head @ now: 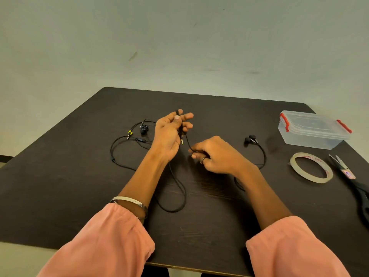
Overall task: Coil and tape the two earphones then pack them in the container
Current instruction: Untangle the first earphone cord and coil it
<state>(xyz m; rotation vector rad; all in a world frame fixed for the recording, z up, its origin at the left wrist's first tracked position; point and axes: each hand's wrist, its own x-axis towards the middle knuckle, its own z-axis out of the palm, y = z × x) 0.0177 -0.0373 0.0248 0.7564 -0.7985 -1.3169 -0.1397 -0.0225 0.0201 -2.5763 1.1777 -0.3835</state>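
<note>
Thin black earphone cable [186, 140] spans both grips: left hand [169, 132] pinches its plug end, raised; right hand [216, 154], curled around the cable, sits just right and lower. Slack trails toward the person; earbuds [250, 139] lie right of the right hand.

Dark wood table [79, 196], pale scuffed wall [179, 37]

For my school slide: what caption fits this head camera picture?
Both hands, left hand and right hand, start coiling a black earphone cable beside tape roll and closed container.
</note>
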